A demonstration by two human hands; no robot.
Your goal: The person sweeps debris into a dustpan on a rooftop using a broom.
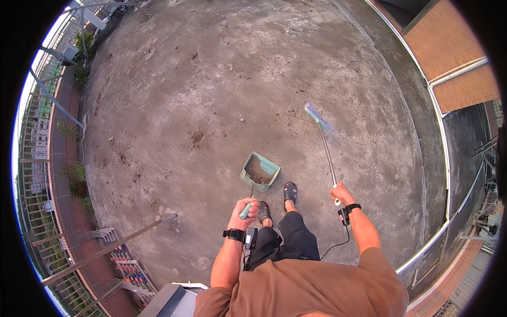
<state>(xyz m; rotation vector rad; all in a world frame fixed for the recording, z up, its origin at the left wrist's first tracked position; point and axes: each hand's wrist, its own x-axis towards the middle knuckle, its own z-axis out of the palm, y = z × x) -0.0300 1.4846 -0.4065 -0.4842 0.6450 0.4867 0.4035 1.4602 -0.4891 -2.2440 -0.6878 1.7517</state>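
Note:
My left hand (244, 210) grips the green handle of a long-handled dustpan (273, 164). Its pale green pan stands just ahead of my feet and holds a heap of dark dirt (258, 174). In my right hand (341, 194) is the white end of a broom's metal pole (327, 152). The broom head (318, 117), with purplish bristles, is farther out to the right of the pan, apart from it; its bristles look blurred. Both of my wrists carry black straps with small devices.
Loose dirt (197, 136) and small debris lie scattered over the concrete floor (178, 99). A railing (35, 198) and plants (79, 172) line the left side. A metal bar (119, 245) juts in from the lower left. White pipes (443, 138) run along the right.

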